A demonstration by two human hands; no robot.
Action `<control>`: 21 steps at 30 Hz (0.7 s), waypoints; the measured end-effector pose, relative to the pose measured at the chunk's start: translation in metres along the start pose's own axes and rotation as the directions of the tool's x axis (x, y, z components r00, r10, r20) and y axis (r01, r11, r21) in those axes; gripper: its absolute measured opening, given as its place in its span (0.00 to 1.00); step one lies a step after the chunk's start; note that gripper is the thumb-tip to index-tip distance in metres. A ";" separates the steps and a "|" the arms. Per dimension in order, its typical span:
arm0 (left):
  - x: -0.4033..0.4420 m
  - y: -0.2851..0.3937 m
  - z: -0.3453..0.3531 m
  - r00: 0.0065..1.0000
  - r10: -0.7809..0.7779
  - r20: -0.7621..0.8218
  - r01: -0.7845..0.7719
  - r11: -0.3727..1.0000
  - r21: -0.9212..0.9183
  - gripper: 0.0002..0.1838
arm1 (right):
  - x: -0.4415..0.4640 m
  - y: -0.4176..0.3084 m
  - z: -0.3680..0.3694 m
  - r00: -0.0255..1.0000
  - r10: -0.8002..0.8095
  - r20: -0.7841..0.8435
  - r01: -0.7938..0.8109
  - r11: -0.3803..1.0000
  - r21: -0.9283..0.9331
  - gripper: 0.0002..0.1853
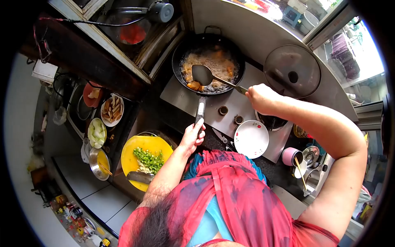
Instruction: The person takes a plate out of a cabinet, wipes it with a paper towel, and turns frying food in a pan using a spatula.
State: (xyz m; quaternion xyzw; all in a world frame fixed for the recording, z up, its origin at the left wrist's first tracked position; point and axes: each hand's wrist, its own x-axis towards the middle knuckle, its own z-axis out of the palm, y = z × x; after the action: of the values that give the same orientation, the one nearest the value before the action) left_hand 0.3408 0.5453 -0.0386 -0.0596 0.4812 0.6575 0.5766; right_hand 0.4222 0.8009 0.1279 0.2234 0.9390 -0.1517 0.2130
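Note:
My left hand (192, 138) is wrapped round the handle (200, 110) of a black wok (177, 61) on the stove. Bubbling liquid (214, 61) with brown-orange pieces fills the wok's middle. My right hand (261, 98) grips the handle of a dark spatula (202, 75), whose blade is over the liquid near the wok's front left. Just below the wok, two small dark knobs (223, 110) stand on the metal stove top (181, 94). A white plate (251, 139) with red marks lies to the right of my left hand.
At the left, a yellow board (128, 152) holds chopped greens and a cleaver (140, 177). Bowls of food (97, 132) stand farther left. A glass lid (292, 71) leans at the back right. A pink cup (289, 156) and metal bowls (310, 156) are near my right arm.

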 end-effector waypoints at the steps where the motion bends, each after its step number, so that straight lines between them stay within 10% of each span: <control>1: 0.000 0.000 0.001 1.000 0.005 -0.004 -0.005 1.000 0.004 0.18 | -0.004 0.003 0.003 1.000 0.000 -0.006 0.000 1.000 0.022 0.19; 10: -0.001 0.001 0.003 1.000 0.007 -0.019 -0.006 0.999 0.032 0.18 | -0.024 0.024 -0.013 0.995 -0.034 0.089 0.017 0.983 0.185 0.20; 21: 0.001 -0.002 0.000 0.999 0.021 -0.035 -0.020 0.999 0.032 0.19 | 0.000 0.004 -0.013 0.985 -0.072 0.156 0.088 0.991 -0.099 0.15</control>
State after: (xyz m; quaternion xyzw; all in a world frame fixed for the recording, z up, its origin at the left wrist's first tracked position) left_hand 0.3420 0.5458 -0.0400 -0.0571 0.5023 0.6545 0.5621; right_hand 0.4195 0.8100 0.1385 0.1615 0.9349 -0.1269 0.2894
